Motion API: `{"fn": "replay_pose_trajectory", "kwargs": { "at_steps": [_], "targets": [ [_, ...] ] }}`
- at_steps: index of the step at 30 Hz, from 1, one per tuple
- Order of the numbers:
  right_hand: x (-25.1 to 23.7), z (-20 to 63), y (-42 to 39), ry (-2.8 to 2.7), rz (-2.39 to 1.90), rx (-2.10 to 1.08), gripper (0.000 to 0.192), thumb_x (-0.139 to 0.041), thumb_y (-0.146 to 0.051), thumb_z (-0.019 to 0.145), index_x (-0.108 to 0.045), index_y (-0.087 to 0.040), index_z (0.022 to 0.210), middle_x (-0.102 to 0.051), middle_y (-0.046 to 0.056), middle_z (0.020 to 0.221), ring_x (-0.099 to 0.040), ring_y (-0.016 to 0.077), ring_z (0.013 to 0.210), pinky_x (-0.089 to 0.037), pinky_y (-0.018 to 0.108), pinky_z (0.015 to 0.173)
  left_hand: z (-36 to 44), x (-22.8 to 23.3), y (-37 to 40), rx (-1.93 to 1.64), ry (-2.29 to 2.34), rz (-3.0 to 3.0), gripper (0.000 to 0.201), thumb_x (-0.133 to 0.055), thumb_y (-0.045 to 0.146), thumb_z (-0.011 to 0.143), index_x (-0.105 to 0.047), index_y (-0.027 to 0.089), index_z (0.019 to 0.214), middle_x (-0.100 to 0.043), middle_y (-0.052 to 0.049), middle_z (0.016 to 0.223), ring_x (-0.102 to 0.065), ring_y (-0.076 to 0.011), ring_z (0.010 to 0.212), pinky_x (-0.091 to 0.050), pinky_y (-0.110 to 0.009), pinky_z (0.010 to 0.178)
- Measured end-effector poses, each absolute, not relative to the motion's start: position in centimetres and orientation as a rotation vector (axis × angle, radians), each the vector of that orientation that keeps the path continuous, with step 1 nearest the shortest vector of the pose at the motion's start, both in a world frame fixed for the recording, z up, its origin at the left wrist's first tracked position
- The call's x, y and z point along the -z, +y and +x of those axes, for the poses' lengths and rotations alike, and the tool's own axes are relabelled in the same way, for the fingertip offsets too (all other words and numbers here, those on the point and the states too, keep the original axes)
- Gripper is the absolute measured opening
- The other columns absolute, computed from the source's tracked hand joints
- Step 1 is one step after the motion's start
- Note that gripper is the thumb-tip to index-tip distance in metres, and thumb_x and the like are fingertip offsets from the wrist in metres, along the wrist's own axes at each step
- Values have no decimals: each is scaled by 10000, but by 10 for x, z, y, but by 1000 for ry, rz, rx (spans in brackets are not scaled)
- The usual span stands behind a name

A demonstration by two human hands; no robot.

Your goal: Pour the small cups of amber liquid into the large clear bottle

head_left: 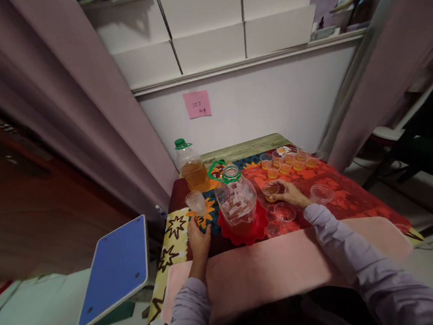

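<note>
My right hand (289, 195) pinches the side of a clear plastic cup (270, 190) that holds some amber liquid. Close to it on the table are empty clear cups, one of them a wide round cup (285, 212). My left hand (200, 238) has its thumb and fingers apart, the fingertips at the bottom of a stack of clear cups (196, 201); whether they touch is unclear. Between my hands a big clear jug (236, 198), its neck uncapped, with a green handle, stands in a red scalloped basin (264, 224).
A second jug (193, 172) with a green cap and amber liquid stands at the back left. Several filled cups (285, 165) are grouped at the back right. A pink cloth (271, 264) covers the near table edge. A blue-topped stool (115, 267) stands left.
</note>
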State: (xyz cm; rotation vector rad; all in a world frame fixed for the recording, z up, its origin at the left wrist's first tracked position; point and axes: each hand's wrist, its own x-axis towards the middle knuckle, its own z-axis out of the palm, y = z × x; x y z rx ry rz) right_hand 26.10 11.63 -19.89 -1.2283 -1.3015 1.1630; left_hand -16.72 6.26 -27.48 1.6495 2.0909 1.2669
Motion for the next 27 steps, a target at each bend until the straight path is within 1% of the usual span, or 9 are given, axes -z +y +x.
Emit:
{"fn": "replay_pose_trajectory", "kwargs": {
  "at_steps": [5, 8, 10, 13, 16, 18, 22, 24, 27],
  "targets": [
    [163, 263, 112, -1334, -1172, -999, 617, -1007, -496, 597, -743, -229, 1087, -849, 89, 1143, -791, 315, 1073, -613, 558, 1073, -165, 271, 63, -1267, 2081, 1645, 663, -748, 321, 856, -583, 200, 1486, -693, -181, 1434, -666, -361, 1411, -533, -585, 1244],
    [127, 262, 112, -1356, -1125, -914, 610, -1011, -532, 636, -731, -246, 1096, -838, 88, 1179, -775, 321, 1119, -621, 555, 1071, -164, 268, 62, -1276, 2071, 1646, 660, -753, 319, 848, -592, 194, 1476, -697, -184, 1419, -674, -369, 1397, -537, -589, 1239],
    [98, 259, 111, -1368, -1079, -910, 610, -1010, -550, 654, -713, -258, 1101, -833, 87, 1201, -777, 321, 1132, -642, 541, 1038, -163, 265, 61, -1284, 2064, 1650, 664, -761, 310, 839, -599, 204, 1474, -704, -170, 1401, -682, -362, 1381, -534, -583, 1241],
    [51, 247, 106, -1397, -1003, -966, 612, -986, -557, 722, -687, -264, 1168, -824, 94, 1271, -785, 311, 1149, -667, 514, 991, -161, 262, 60, -1292, 2058, 1656, 676, -768, 293, 828, -601, 234, 1481, -715, -138, 1368, -696, -345, 1350, -540, -572, 1232],
    [7, 230, 99, -1465, -942, -980, 615, -969, -533, 780, -696, -256, 1256, -809, 96, 1338, -780, 297, 1194, -654, 503, 1040, -161, 261, 59, -1293, 2056, 1658, 675, -771, 291, 825, -602, 235, 1476, -716, -136, 1362, -691, -346, 1349, -534, -580, 1232],
    [-15, 219, 96, -1523, -899, -971, 624, -965, -521, 797, -711, -254, 1300, -812, 89, 1327, -778, 297, 1207, -639, 512, 1075, -162, 262, 59, -1291, 2058, 1656, 662, -771, 295, 822, -609, 222, 1460, -711, -150, 1370, -681, -358, 1364, -524, -597, 1239],
    [-33, 204, 98, -1632, -866, -944, 662, -966, -511, 817, -721, -251, 1374, -837, 68, 1209, -796, 301, 1136, -639, 554, 1064, -163, 267, 61, -1291, 2059, 1647, 639, -764, 313, 829, -614, 198, 1440, -696, -176, 1395, -655, -380, 1405, -499, -618, 1258],
    [-35, 201, 100, -1679, -853, -919, 663, -974, -507, 815, -728, -251, 1374, -843, 57, 1164, -801, 299, 1115, -639, 567, 1061, -164, 269, 61, -1295, 2055, 1642, 640, -763, 311, 831, -607, 212, 1443, -697, -164, 1390, -649, -379, 1414, -493, -620, 1263],
    [-35, 200, 104, -1734, -842, -879, 674, -986, -490, 805, -731, -245, 1379, -848, 60, 1158, -804, 301, 1130, -635, 572, 1080, -164, 271, 62, -1303, 2045, 1638, 643, -765, 301, 825, -602, 222, 1442, -699, -149, 1378, -651, -375, 1412, -497, -615, 1258]
  ]
}}
